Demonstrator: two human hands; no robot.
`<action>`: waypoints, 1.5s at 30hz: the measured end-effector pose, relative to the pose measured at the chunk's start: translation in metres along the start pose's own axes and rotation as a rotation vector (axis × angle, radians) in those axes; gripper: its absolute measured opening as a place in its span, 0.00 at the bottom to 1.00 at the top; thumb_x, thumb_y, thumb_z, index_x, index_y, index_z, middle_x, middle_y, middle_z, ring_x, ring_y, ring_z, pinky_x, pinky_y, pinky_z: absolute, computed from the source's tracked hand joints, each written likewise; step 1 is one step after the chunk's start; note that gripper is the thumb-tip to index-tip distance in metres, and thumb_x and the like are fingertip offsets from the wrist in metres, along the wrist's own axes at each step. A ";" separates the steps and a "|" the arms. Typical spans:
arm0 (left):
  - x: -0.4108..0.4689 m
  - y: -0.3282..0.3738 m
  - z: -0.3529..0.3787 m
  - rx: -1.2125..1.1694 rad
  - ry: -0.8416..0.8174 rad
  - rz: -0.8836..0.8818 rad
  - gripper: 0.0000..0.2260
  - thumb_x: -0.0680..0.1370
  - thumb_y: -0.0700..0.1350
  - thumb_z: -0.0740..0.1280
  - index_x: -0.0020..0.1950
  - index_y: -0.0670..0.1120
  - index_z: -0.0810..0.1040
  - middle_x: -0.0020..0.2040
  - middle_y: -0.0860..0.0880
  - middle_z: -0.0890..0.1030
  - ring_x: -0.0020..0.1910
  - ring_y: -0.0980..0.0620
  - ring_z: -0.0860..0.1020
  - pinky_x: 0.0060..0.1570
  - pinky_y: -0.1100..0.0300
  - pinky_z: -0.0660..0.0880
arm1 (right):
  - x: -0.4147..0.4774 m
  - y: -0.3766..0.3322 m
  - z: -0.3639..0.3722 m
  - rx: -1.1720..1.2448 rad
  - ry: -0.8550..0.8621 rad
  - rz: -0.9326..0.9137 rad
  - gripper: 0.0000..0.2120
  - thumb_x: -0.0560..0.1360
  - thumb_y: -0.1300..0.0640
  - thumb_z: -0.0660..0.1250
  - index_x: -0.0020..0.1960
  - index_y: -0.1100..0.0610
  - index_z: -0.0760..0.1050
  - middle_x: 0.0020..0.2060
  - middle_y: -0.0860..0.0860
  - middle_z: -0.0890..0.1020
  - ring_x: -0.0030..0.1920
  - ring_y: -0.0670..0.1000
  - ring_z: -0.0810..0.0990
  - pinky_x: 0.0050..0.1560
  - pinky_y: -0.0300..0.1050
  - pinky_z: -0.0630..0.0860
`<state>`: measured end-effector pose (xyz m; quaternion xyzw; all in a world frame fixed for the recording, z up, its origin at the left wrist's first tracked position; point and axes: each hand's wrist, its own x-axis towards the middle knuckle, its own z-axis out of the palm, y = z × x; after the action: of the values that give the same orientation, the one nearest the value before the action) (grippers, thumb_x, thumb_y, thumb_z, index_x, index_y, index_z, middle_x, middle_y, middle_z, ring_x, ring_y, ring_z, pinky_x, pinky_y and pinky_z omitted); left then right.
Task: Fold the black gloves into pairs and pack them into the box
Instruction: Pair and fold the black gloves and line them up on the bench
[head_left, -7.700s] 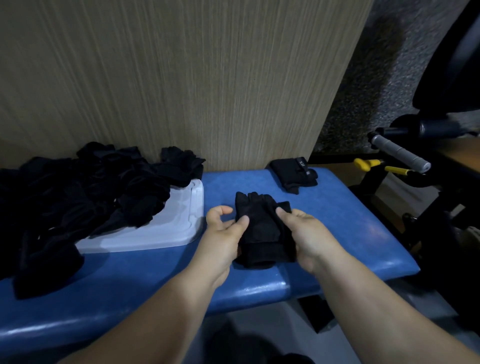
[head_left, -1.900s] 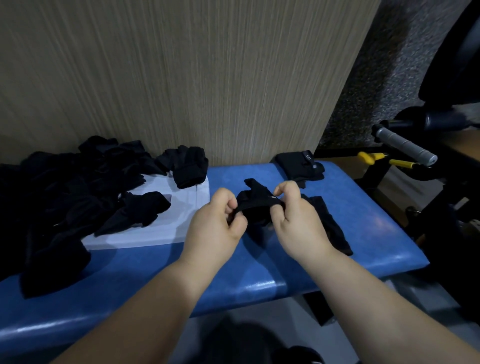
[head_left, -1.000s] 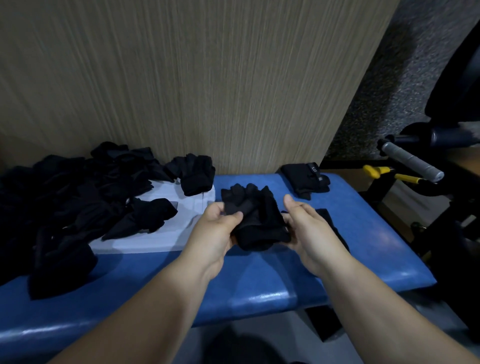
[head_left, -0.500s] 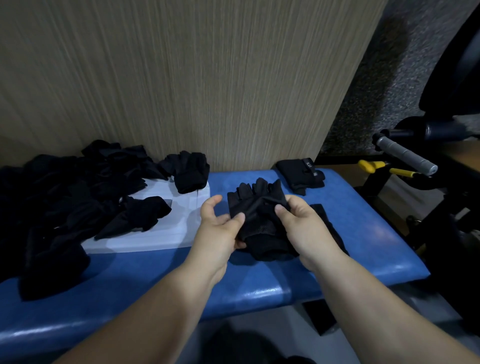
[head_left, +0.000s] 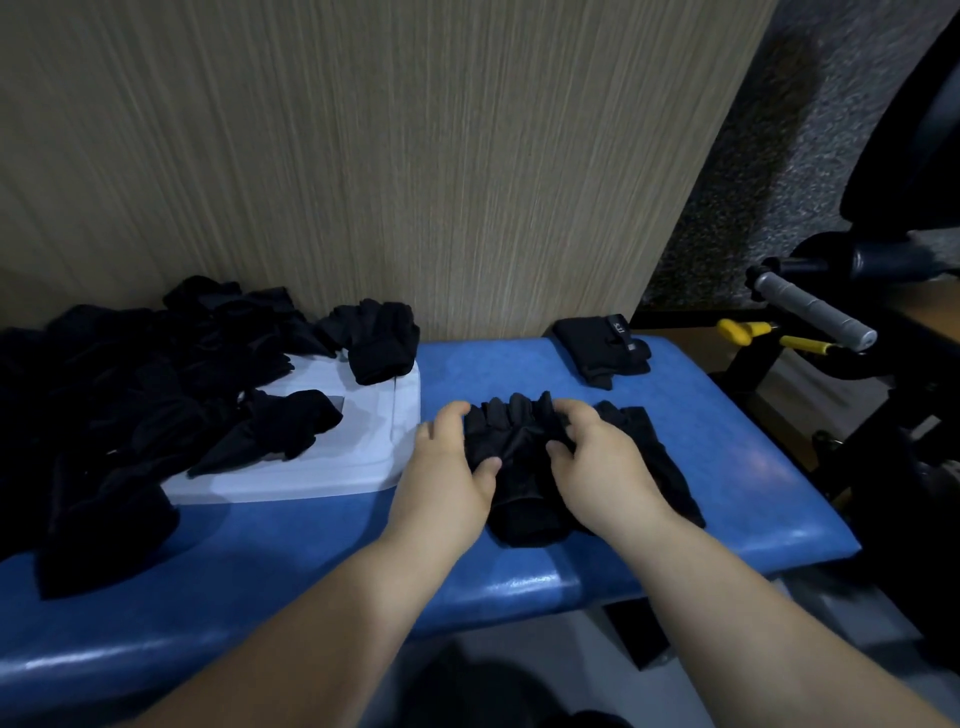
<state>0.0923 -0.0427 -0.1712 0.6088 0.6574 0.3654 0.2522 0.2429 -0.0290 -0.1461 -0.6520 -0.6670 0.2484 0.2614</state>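
**Both hands bunching a black glove on the blue bench**

Nearest the camera, two bare forearms are reaching forward over the front edge of the blue padded bench (head_left: 311, 561). The left hand (head_left: 449, 467) and the right hand (head_left: 597, 462) are gripping one black glove (head_left: 519, 447) from either side. Each grip is curling around the fabric, thumbs pressing on top, so the cloth is gathering into folds between them. The glove is lying on the bench, cuff toward the person and short finger stubs pointing away. A second black glove (head_left: 660, 467) is lying flat on the bench just beside the right hand, partly hiding under the wrist.

To the left, a white box (head_left: 311, 467) is sitting on the bench, with a loose pile of black gloves (head_left: 130, 389) spilling over it and off its left side. One bundled glove (head_left: 382, 345) is resting on the box's far right corner. At the bench's far right corner, a folded black pair (head_left: 602, 348) is lying apart from the rest. Behind everything a wood-grain panel (head_left: 415, 156) is standing upright, and a grey handle (head_left: 810, 312) is jutting in at the right.
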 end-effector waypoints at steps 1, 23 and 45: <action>-0.001 -0.001 0.000 0.069 0.014 0.045 0.23 0.78 0.46 0.66 0.70 0.53 0.64 0.62 0.51 0.67 0.49 0.56 0.70 0.47 0.66 0.66 | 0.000 0.000 0.001 -0.065 0.012 -0.024 0.22 0.80 0.58 0.60 0.74 0.52 0.63 0.63 0.51 0.74 0.59 0.47 0.74 0.54 0.33 0.70; 0.003 -0.016 0.003 0.568 -0.344 0.250 0.23 0.83 0.54 0.47 0.79 0.53 0.50 0.79 0.57 0.47 0.77 0.56 0.42 0.76 0.56 0.41 | -0.005 0.009 0.017 -0.658 -0.322 -0.179 0.27 0.83 0.45 0.44 0.79 0.51 0.45 0.79 0.46 0.44 0.77 0.48 0.35 0.75 0.51 0.32; 0.001 -0.005 0.005 0.537 -0.361 0.227 0.23 0.83 0.55 0.48 0.78 0.55 0.52 0.78 0.59 0.48 0.77 0.58 0.41 0.75 0.51 0.39 | 0.011 0.053 -0.076 -0.276 -0.101 0.460 0.21 0.71 0.39 0.70 0.40 0.57 0.76 0.40 0.52 0.82 0.41 0.51 0.80 0.36 0.44 0.73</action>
<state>0.0926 -0.0404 -0.1784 0.7776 0.6030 0.0914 0.1529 0.3329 -0.0176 -0.1254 -0.8027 -0.5409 0.2403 0.0734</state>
